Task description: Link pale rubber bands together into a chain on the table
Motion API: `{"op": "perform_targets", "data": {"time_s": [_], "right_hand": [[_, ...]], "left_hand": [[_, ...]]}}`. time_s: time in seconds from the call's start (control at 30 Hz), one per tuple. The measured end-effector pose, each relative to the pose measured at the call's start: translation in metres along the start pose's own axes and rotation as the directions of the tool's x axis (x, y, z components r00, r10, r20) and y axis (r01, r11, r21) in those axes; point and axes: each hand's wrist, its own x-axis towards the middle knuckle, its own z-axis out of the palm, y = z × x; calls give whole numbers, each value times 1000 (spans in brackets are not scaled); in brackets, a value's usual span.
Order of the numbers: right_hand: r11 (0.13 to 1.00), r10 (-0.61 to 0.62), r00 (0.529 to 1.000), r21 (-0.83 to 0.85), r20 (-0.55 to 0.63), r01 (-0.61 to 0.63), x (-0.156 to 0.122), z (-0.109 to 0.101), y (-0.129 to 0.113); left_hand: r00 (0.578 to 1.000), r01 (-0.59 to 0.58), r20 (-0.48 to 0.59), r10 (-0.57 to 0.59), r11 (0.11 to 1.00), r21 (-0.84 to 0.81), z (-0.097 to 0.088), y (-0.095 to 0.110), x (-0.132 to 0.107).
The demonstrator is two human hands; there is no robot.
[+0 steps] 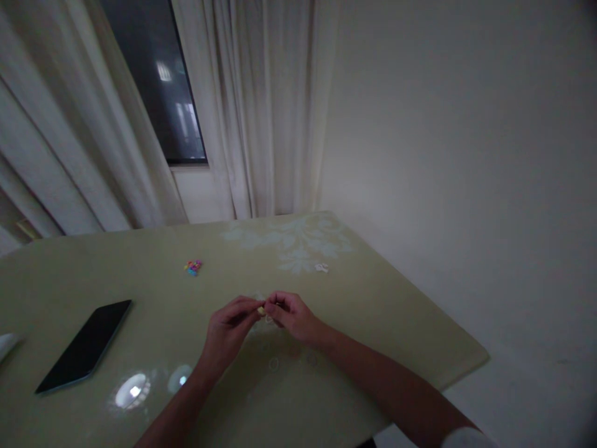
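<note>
Over the middle of the table, the fingertips of my left hand point(228, 325) and my right hand point(290, 314) meet in a pinch. Between them shows a small yellowish piece point(261, 310), too small to name. A thin pale loop point(269, 320) hangs just below, near my right fingertips. My left thumb and forefinger close on the yellowish piece. The right fingers are curled together at its other side, and they partly hide what they grip. Beneath my hands, a thin clear ring point(273, 363) shows on the tabletop.
Small colourful pieces point(193, 267) lie in a heap at the back left of the glossy table point(373, 373). Small white pieces point(321, 267) sit at the back right. A dark tablet point(86, 348) lies at left, a white object point(7, 343) beyond it. Curtains point(275, 112) hang behind.
</note>
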Motion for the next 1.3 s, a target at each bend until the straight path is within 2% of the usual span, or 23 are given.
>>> {"op": "perform_targets", "data": {"time_s": [0.17,0.33,0.43,0.53,0.63,0.7,0.77,0.87,1.03,1.17,1.3], "right_hand": [[994,-66,992,-92,-103,56,0,1,-4],[920,-280,929,-343,-241,188,-4,3,-2],[879,-345,905,-424,-249,218,-5,4,0],[860,-347,905,-469,-244,203,-5,3,2],[844,-352,908,-496,-226,203,-5,0,4],[829,-367,907,-514,-206,219,-3,-4,4],[811,-372,911,-539,-178,225,3,-11,1],[761,-322,941,-619,-104,192,20,-20,-7],[588,-88,991,-797,105,137,69,-18,-27],[445,99,985,-892,145,86,101,-2,-38],[284,240,956,-954,171,100,111,13,-43]], "left_hand": [[989,144,-25,-145,988,-57,6,3,-2],[979,189,-70,-193,981,-52,9,2,-2],[972,218,-75,-222,974,-54,11,-1,-3],[967,246,-41,-251,965,-93,14,-4,-4],[975,220,22,-219,972,-80,12,-5,0],[984,175,35,-175,984,-3,4,-6,4],[989,148,-14,-147,979,138,-8,-8,9],[987,153,-99,-125,916,371,-26,-19,13],[988,81,59,-141,810,581,-30,-42,7],[977,76,113,-182,789,610,-26,-48,4],[982,75,107,-157,836,543,-25,-48,5]]}}
